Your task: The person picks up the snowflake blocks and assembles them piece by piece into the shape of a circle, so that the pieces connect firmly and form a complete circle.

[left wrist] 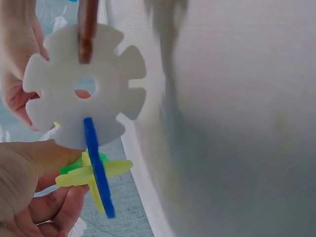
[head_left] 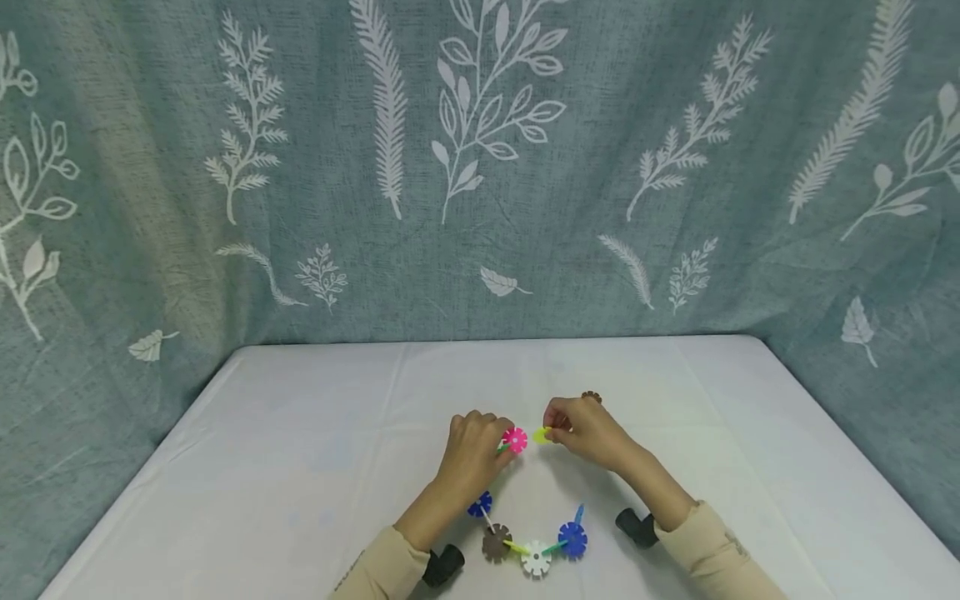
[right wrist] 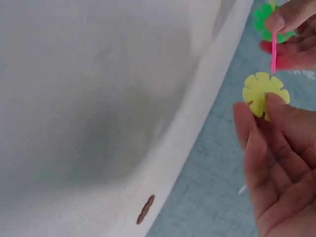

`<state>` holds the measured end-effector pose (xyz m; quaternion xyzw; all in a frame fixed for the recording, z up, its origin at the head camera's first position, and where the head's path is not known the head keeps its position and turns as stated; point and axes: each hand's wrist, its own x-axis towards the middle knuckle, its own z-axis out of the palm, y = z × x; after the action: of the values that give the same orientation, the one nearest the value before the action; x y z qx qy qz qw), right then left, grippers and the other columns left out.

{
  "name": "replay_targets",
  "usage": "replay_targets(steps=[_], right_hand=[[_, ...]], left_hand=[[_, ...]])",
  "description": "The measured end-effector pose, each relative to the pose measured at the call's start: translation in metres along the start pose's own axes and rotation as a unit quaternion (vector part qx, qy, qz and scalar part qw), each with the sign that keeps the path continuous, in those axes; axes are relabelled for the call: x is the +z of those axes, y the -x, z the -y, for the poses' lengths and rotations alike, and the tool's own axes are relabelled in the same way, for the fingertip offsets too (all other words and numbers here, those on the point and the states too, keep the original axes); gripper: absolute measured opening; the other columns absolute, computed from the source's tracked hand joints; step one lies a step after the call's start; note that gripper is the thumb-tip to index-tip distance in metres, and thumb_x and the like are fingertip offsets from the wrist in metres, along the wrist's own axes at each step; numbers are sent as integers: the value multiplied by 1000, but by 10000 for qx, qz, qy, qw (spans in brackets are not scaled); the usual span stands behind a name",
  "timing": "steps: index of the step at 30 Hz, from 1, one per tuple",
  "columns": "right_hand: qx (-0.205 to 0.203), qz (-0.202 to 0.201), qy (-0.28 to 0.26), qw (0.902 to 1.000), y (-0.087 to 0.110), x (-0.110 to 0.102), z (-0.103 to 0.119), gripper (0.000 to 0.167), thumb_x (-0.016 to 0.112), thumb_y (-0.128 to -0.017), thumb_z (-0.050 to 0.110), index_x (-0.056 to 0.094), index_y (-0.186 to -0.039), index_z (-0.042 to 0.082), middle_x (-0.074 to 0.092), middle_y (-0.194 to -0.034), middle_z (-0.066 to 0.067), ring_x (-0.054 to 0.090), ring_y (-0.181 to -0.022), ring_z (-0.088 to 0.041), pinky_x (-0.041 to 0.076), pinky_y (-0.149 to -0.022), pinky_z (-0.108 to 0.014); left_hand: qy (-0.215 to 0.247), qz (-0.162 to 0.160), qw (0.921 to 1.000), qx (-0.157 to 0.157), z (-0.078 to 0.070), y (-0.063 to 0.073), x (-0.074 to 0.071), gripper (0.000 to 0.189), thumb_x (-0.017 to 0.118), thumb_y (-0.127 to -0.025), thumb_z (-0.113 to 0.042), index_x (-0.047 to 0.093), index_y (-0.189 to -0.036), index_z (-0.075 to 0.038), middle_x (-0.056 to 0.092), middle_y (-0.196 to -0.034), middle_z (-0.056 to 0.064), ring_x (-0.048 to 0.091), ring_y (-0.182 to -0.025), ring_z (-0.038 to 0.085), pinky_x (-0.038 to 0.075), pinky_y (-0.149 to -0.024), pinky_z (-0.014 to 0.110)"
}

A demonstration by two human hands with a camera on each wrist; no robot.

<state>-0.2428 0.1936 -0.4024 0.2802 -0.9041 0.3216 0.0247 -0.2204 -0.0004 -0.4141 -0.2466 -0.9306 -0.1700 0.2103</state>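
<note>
Flower-shaped notched plastic discs are joined in a curved chain. In the head view my left hand [head_left: 471,454] grips the chain near its upper end, where a pink disc [head_left: 515,440] sticks out past a green disc [right wrist: 261,22]. Facing it across a small gap, my right hand [head_left: 588,432] pinches a single yellow disc [right wrist: 264,94] between thumb and fingers. The chain's other discs hang or lie lower down: blue [head_left: 480,504], brown [head_left: 496,543], white [head_left: 536,560] and another blue disc [head_left: 573,540]. My left fingers hide part of the chain.
A loose brown disc [right wrist: 145,210] lies on the white-covered table [head_left: 315,433], just beyond my right hand. Behind the table hangs a green-grey curtain [head_left: 420,275] with white leaf prints. Black wrist devices [head_left: 444,567] sit below both forearms.
</note>
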Motion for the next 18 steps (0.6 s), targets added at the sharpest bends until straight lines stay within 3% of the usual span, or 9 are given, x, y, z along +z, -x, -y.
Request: replay_targets(steps=[4,10,18], right_hand=[[-29,73,-258,9996,2,3,3,10,66,-79,0,59,-77,6,65,-70,-2,60,-64,-3,46,-56,-17],[-117,94,-231,9996,3,6,8,11,66,-79,-2,59,-75,5,65,-72,-3,63,-67,-7,46,-57,-14],[-393,23,-278,9988,3,10,11,11,67,-77,-4,62,-71,4,66,-69,-3,55,-60,1,46,-55,-15]], left_hand=[[-38,-2,10000,55,-1,-1,-1,27,82,-65,-23,71,-86,-11,69,-76,2,57,-67,15,29,-59,25],[38,-8,9999,151,-1,0,-2,24,81,-65,-23,71,-84,-12,67,-74,0,55,-66,14,30,-60,25],[271,-116,9986,441,-1,1,-3,20,81,-65,-18,67,-76,-9,63,-69,1,48,-65,13,29,-62,24]])
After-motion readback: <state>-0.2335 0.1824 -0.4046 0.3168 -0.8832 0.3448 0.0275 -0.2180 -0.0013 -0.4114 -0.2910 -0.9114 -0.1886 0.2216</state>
